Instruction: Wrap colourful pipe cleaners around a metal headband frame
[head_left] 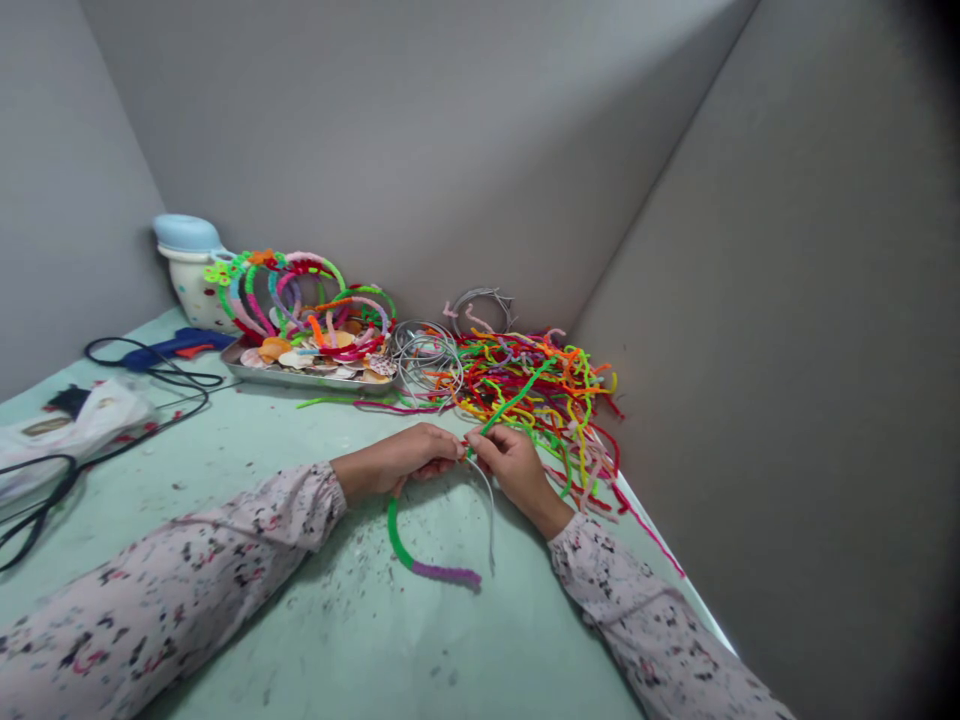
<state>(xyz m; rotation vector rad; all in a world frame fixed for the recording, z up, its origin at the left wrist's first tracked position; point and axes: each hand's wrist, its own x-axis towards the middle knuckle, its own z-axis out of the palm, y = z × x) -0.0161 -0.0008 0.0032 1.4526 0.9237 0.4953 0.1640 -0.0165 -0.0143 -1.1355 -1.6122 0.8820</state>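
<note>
My left hand (415,454) is closed on a curved wrapped band (401,545), green then purple, whose end hangs below the hand. My right hand (511,462) pinches a green pipe cleaner (517,397) that sticks up and to the right, towards the pile. Between the fingertips, which nearly meet, the green strand comes against the work. A bare grey wire (492,510) curves down from there over the table. The fingers hide the exact join.
A metal tray (315,378) holds shells and colourful wrapped hoops. Beside it lie wire coils (427,360) and a tangled pipe cleaner pile (540,375). A lidded container (196,280), blue glue gun (180,345), black cable (142,430) and plastic bag (90,430) are left.
</note>
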